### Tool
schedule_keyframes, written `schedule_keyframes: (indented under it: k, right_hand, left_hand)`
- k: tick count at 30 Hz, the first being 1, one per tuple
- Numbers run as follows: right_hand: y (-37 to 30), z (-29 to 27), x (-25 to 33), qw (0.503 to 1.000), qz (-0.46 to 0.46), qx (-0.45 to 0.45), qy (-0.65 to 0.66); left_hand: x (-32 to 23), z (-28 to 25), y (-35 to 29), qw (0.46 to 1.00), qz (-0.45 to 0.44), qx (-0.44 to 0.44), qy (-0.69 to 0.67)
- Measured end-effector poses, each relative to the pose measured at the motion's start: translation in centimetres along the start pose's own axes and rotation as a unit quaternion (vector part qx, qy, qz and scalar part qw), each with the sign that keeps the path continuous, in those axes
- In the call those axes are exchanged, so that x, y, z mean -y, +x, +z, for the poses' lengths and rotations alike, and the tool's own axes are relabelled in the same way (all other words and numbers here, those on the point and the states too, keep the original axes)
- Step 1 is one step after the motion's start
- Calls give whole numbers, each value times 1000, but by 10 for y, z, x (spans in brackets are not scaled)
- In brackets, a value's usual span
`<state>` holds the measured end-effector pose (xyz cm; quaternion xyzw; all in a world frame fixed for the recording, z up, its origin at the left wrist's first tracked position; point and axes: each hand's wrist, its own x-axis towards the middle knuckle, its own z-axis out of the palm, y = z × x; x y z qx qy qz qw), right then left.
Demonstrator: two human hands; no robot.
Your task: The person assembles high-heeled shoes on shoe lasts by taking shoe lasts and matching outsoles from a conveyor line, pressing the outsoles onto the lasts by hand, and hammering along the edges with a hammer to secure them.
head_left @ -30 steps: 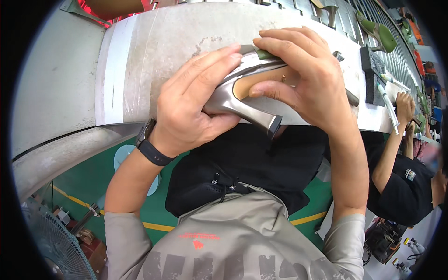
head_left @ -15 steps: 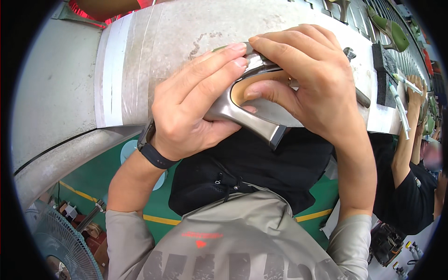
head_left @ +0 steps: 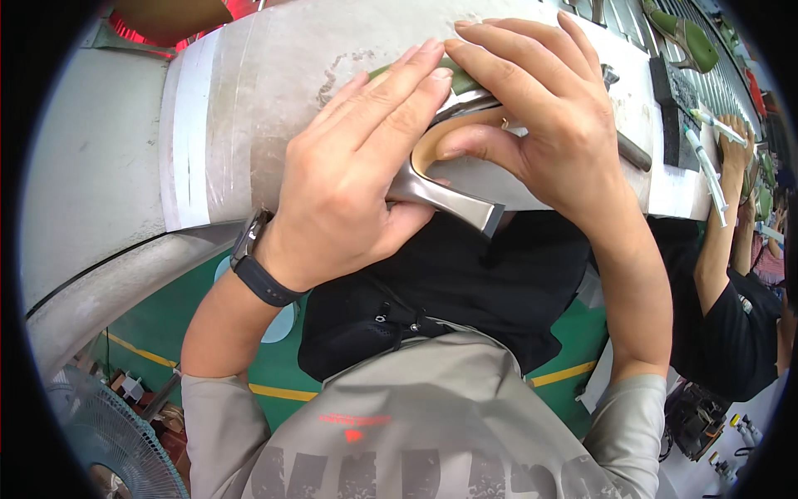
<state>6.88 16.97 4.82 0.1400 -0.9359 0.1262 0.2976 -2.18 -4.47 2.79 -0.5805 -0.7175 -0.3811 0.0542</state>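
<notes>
Between my two hands is a high-heeled shoe (head_left: 453, 202) with a metallic grey heel, a tan sole and a green upper. It lies sideways, the dark heel tip toward my body. Around the heel's base is my left hand (head_left: 353, 170), its thumb below and its fingers stretched flat over the shoe's upper side. My right hand (head_left: 549, 125) grips the other part, the thumb pressed on the tan sole and the fingers across the top. Both hands cover much of the green upper.
Right of my hand, a metal tool (head_left: 633, 152) lies partly hidden, beside a black block (head_left: 675, 112) and syringes (head_left: 706, 170). Another green shoe (head_left: 688, 37) sits on the roller conveyor. A co-worker's arm (head_left: 721, 216) reaches in at right. A fan (head_left: 116, 432) stands lower left.
My left fingers have slid upward along the shoe, and my right fingers have lifted and spread somewhat. More of the green upper shows. The heel tip has shifted slightly up and left.
</notes>
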Motion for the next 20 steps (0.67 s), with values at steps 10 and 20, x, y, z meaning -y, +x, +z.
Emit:
schedule_keyframes:
  k: [10, 20]
  right_hand:
    - [-13, 33, -43, 976, -148, -110, -117]
    - [54, -57, -17, 937, 21, 322, 132]
  left_hand:
    - [3, 10, 2, 999, 19, 11, 37]
    - [3, 24, -8, 996, 33, -37, 77]
